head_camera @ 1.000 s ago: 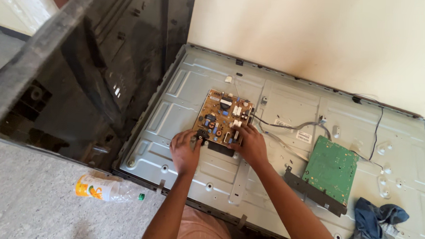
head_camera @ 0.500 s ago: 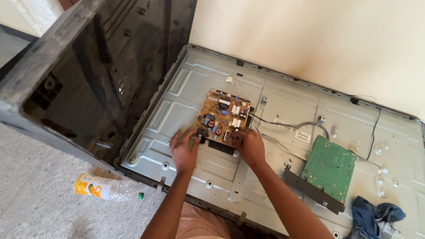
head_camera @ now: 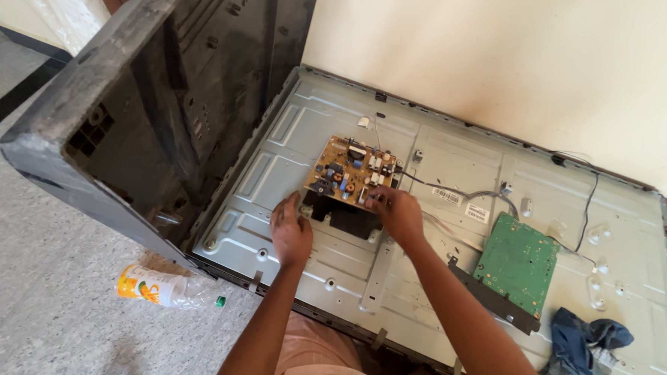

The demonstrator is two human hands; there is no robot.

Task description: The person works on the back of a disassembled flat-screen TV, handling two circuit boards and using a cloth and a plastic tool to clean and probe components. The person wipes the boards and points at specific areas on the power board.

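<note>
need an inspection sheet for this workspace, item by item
surface: grey metal back panel of a flat screen, lying on the floor.
job's things: tan circuit board lifted at its near edge, black plate showing beneath.
clutter: plastic bottle on the floor; blue rag on the panel.
hands: left hand at the board's near left corner; right hand on its near right edge.
cables: grey wires run from the tan board toward the green board; black wire near the wall.
surroundings: black rear cover propped up at left; cream wall.
</note>
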